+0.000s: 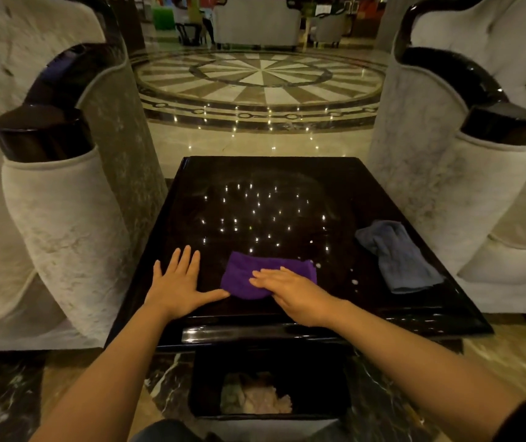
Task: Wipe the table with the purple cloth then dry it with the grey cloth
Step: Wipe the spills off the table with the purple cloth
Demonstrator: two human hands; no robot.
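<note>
A glossy black table [274,199] stands in front of me, with ceiling lights mirrored in its top. The purple cloth [249,272] lies bunched on the near middle of the table. My right hand [293,288] rests flat on the cloth's near right part, palm down, fingers pointing left. My left hand [178,282] lies flat on the bare tabletop just left of the cloth, fingers spread, thumb tip touching the cloth's left edge. The grey cloth [398,255] lies crumpled near the table's right edge, apart from both hands. A few white droplets [354,281] sit between the two cloths.
Pale upholstered armchairs with black glossy arm caps stand close on the left [64,218] and right [465,193] of the table. A lower shelf or bin [255,393] under the near edge holds crumpled material. Marble floor [261,84] stretches beyond.
</note>
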